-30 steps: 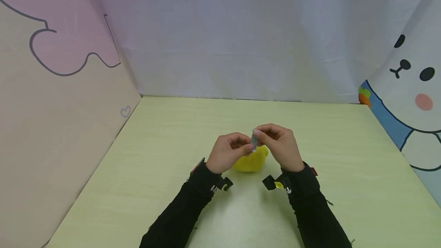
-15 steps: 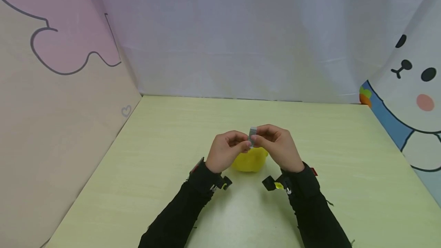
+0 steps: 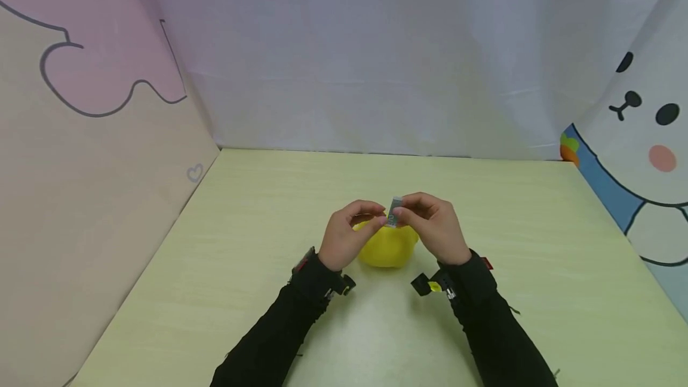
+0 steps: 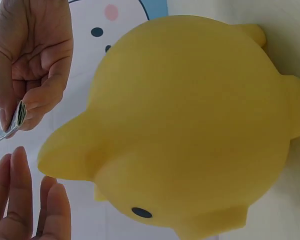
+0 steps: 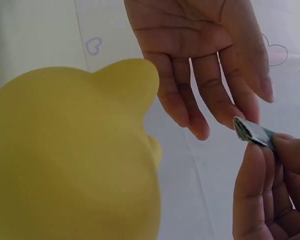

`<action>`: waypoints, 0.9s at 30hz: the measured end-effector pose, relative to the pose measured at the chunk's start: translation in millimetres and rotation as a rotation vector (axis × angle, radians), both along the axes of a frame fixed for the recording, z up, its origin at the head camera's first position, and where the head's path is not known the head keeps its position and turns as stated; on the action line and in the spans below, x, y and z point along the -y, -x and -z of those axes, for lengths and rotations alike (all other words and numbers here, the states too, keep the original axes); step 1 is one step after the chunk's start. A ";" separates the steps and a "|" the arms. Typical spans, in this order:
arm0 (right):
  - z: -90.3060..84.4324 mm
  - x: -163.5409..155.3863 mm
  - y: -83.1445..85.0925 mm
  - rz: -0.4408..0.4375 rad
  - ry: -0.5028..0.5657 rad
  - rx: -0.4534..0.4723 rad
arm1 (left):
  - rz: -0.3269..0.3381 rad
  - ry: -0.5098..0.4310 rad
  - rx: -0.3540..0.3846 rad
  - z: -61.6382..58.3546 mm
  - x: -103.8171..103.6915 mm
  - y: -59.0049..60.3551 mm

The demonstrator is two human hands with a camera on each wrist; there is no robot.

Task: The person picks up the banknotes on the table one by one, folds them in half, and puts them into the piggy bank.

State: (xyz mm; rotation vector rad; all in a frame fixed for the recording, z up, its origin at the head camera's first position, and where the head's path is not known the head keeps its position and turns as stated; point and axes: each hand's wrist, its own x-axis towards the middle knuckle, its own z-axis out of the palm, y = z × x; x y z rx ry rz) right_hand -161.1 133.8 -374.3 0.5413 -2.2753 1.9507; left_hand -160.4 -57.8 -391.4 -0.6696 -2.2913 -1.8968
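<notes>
A yellow rounded animal-shaped toy [image 3: 387, 248] [image 4: 190, 125] [image 5: 65, 160] sits on the pale green table [image 3: 215, 291], just under both hands. My right hand [image 3: 404, 215] [image 4: 35, 60] [image 5: 270, 190] pinches a small folded grey slip [image 3: 395, 210] [image 4: 15, 119] [image 5: 252, 132] between thumb and fingertips, above the toy's top. My left hand [image 3: 349, 235] [image 4: 20, 200] [image 5: 205, 60] is beside the slip with its fingers nearly straight and its palm showing in the right wrist view. It holds nothing, and its fingertips lie close to the slip's edge.
A pink and beige cartoon panel [image 3: 80, 136] walls the left side, and a white curtain [image 3: 376, 64] hangs at the back. A bunny-print panel [image 3: 645, 136] stands at the right. Black sleeves and wrist cameras [image 3: 430, 286] lie behind the toy.
My left hand has let go of the folded slip and drawn a little to the left. The right hand keeps its pinch, and more of the yellow toy shows between the hands.
</notes>
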 end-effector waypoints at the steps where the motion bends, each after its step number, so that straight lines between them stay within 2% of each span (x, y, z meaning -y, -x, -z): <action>1: 1.1 -0.8 1.0 0.001 -0.002 0.003 | -0.008 0.005 -0.008 0.9 0.7 0.1; 7: 9.4 -4.9 4.3 0.009 -0.029 0.020 | -0.039 0.102 -0.012 8.2 4.7 0.8; 12: 16.5 -6.4 6.6 0.028 -0.069 0.013 | -0.022 0.207 0.108 20.3 6.3 4.7; 15: 19.7 -7.4 7.8 0.038 -0.098 0.008 | 0.005 0.238 0.199 27.6 6.2 7.2; 19: 22.8 -8.8 9.1 0.046 -0.128 0.003 | 0.019 0.266 0.269 33.5 4.9 9.2; 27: 26.0 -8.1 11.0 0.077 -0.166 0.006 | 0.064 0.284 0.262 39.3 6.2 11.5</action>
